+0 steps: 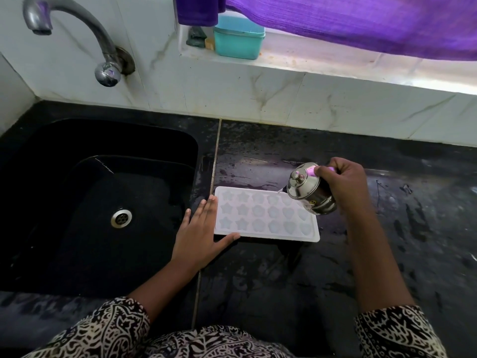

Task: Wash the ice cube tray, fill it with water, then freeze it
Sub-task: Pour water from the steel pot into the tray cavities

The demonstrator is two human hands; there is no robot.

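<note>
A white ice cube tray (265, 218) lies flat on the black stone counter (284, 280), just to the right of the black sink (64, 202), with one short end facing the sink's rim. Its moulds run in three rows, star shapes in the columns nearest the sink and rounder shapes in the rest. Whether they hold water cannot be told.

The person's left hand (198, 239) rests open at the tray's sink-side end. The fingers are straight and held close together, their tips on the tray's edge. The thumb is spread wide and lies along the tray's near edge.

On the side of the tray away from the sink, the right hand (343, 184) grips a small lidded steel pot (309, 192), fingers curled round it. The pot is tilted toward the sink and hangs above the tray's far corner, its thin spout pointing down at the back row of moulds.

A curved metal tap (77, 29) juts from the marble wall above the sink's back edge, and a round metal drain (121, 218) shows in the sink's floor. Farther right of the sink, a teal box (238, 38) stands on the window ledge under a purple cloth (361, 24). Black-and-white patterned sleeves (116, 324) cover both forearms.
</note>
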